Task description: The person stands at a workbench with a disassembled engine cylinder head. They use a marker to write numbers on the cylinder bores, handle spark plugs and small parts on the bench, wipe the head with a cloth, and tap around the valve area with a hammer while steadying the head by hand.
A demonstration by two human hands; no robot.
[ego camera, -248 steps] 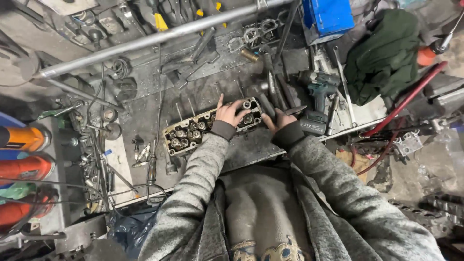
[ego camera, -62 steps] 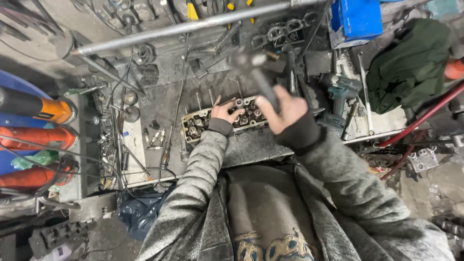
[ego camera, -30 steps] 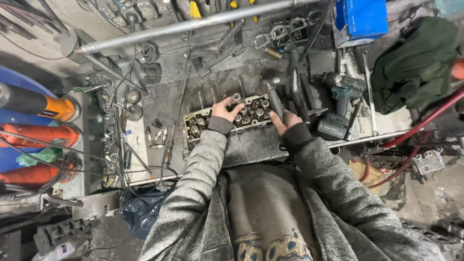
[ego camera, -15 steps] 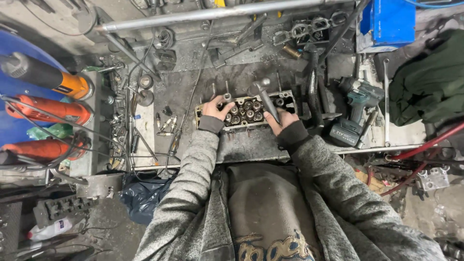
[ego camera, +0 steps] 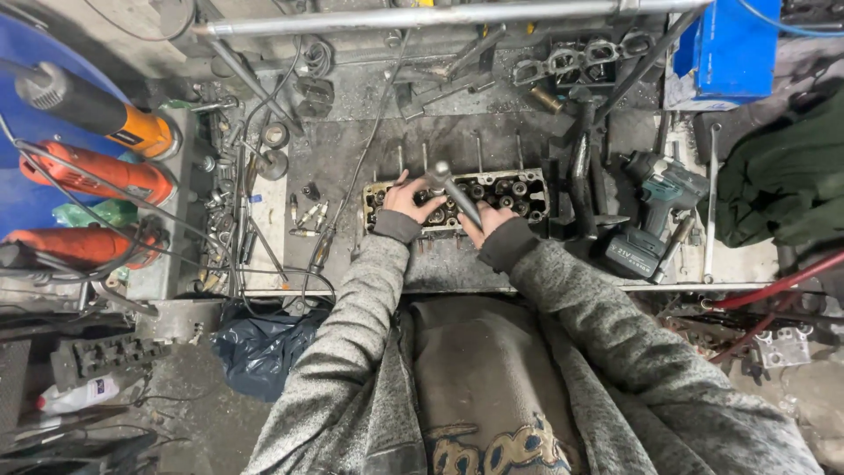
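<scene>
We steady the cylinder head (ego camera: 519,189) with our left hand (ego camera: 406,198) spread flat, while our right hand (ego camera: 485,220) grips a ratchet wrench (ego camera: 453,193) on a fastener; next, a firm turn.

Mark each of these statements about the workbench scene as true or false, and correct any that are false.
1. The right hand holds a metal hammer over the cylinder head. True.
2. The left hand hangs off the bench, away from the cylinder head. False: it rests on the head's left part.
3. A teal cordless impact driver lies to the right of the cylinder head. True.
4. The blue box sits at the near left corner of the bench. False: it stands at the far right.
5. The orange power tools lie to the left of the bench. True.
</scene>
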